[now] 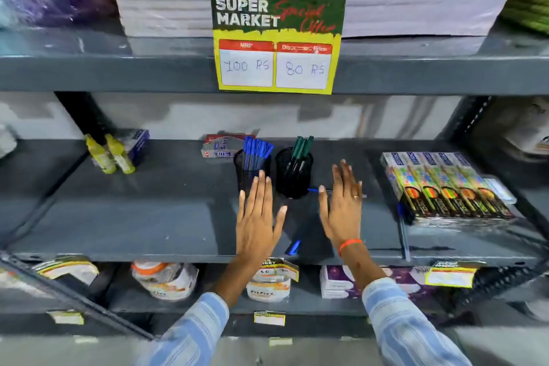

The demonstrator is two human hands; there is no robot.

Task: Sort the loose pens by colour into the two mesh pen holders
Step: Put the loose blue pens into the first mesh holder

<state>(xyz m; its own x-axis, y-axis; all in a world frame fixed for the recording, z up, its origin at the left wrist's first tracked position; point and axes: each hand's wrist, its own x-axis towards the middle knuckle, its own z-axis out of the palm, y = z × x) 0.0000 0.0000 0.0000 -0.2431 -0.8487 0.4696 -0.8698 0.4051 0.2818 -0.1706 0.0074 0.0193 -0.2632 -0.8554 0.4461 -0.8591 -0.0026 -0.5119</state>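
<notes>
Two black mesh pen holders stand side by side on the grey shelf [148, 217]. The left holder [246, 169] has several blue pens [257, 148] in it. The right holder [294, 175] has green pens [301, 147] in it. My left hand [257, 217] is flat and open, its fingertips in front of the left holder. My right hand [341, 208] is also open, to the right of the right holder, partly covering a loose blue pen [313, 189]. Another blue pen [294, 247] lies near the shelf's front edge between my hands. A third blue pen [402, 226] lies at the right.
Boxes of colour pencils [445, 187] lie at the right of the shelf. Two yellow glue bottles [111, 154] and a blue box stand at the left, a red-and-white packet [219, 145] behind the holders. A price sign [277, 44] hangs from the shelf above.
</notes>
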